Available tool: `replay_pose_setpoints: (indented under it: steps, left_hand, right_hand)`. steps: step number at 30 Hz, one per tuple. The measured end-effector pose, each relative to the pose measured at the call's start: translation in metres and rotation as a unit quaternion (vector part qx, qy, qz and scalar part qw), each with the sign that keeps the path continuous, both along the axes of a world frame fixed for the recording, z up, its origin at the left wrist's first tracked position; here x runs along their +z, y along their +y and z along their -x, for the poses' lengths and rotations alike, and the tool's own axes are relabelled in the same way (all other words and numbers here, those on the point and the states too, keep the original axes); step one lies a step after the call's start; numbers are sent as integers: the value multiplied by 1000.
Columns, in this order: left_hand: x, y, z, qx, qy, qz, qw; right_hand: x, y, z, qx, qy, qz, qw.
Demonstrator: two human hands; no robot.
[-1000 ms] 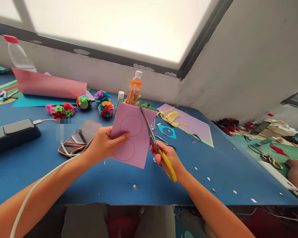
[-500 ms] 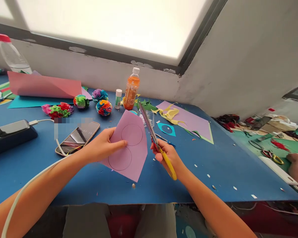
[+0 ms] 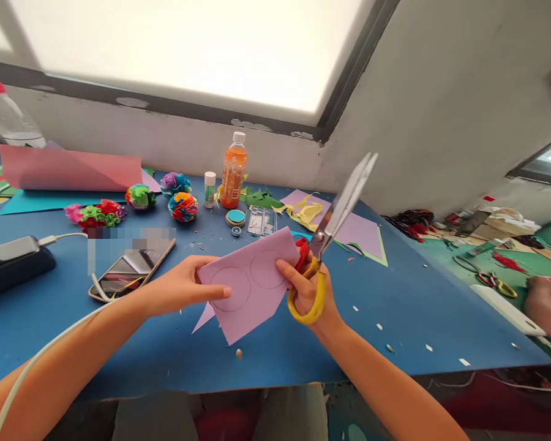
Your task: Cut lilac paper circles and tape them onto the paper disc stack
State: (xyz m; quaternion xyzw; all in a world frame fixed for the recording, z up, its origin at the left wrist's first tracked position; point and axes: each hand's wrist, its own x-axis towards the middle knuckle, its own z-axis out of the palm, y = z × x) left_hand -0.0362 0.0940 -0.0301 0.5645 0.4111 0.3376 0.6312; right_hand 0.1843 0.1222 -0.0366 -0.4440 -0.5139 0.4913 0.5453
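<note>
Purple paper (image 3: 261, 294) with two drawn circles is held up over the table. My left hand (image 3: 188, 285) grips its left side, thumb on top near one circle and the other fingers behind. At the right edge, the thumb of my right hand (image 3: 310, 291) presses on the paper by the second circle. That same hand holds scissors (image 3: 321, 239) with yellow and red handles; their blades point up and away, slightly parted and clear of the paper. A pointed purple piece shows under the paper's lower left.
On the blue table (image 3: 349, 343) are a phone (image 3: 133, 269), paper pompoms (image 3: 182, 207), a glue stick (image 3: 210, 190), an orange drink bottle (image 3: 234, 171) and yellow scraps (image 3: 307, 213). A white cable (image 3: 50, 349) crosses my left forearm. Another person's hand (image 3: 548, 306) is at far right.
The purple paper has turned so its circles lie side by side. My right hand has come to its edge, and the scissors have swung to point up and right.
</note>
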Motion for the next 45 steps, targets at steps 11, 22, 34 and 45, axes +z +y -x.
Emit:
replay_pose_setpoints:
  steps: [11,22,34,45]
  left_hand:
    - [-16,-13,-28,211,-87,27,973]
    - [-5,-4,-9,414,-135,-148,888]
    - [-5,-7,-9,394,-82,-159,901]
    - [6,-14,-12,354,-17,-207,912]
  right_hand:
    - [-2,0,-6,91,39,17,995]
    - [-6,4,-23,164,-102,160,968]
    - [-4,-4,-16,166,-103,122,973]
    - [-17,5,-23,160,-182,33,970]
